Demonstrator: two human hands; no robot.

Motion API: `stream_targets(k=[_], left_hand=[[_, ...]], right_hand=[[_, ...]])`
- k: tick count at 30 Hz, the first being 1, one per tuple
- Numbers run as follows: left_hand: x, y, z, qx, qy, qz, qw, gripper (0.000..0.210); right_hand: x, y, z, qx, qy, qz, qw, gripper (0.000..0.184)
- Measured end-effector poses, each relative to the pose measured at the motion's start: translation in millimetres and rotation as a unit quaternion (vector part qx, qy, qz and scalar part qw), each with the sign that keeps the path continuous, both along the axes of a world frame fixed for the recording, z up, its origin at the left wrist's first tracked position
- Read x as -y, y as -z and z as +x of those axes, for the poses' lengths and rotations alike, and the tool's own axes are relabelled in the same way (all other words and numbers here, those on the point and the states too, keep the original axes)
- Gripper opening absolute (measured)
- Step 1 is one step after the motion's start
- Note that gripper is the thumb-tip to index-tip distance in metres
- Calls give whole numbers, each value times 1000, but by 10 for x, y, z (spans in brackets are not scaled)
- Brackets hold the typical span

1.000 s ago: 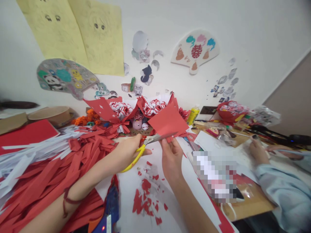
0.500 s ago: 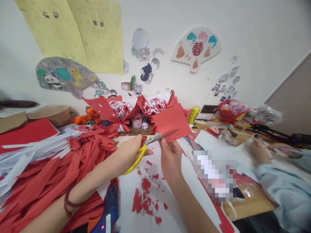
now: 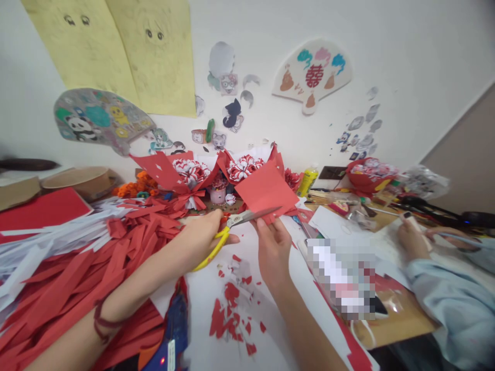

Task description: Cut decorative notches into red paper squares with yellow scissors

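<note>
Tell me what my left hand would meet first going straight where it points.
Likely the red square paper sheet in your right hand; the yellow-handled metal scissors point there and overlap it, though depth is unclear.

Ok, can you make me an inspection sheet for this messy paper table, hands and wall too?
Surface: white sheet strewn with red scraps.
Job's things: yellow-handled scissors and red paper, both held up.
Clutter: red strips and white strips, piled left.
Hands: left grips scissors; right pinches paper.
Cables: nothing I can identify surely.
Surroundings: wall with drawings and stickers; another person's hand, right.
</note>
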State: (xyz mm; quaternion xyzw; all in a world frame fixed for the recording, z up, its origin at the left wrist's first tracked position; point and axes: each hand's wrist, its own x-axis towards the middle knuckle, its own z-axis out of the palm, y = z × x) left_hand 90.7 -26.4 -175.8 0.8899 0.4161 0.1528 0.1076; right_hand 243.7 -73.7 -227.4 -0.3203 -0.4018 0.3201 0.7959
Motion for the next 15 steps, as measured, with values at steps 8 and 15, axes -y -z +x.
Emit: stream_targets(k=[8, 15], left_hand=[[-24, -186, -158, -27, -8, 48, 998, 45], [-15, -244, -220, -31, -18, 61, 998, 52]], right_hand=[[-13, -15, 135, 94, 45, 19, 994, 12], [-13, -19, 210, 174, 58, 29, 983, 14]])
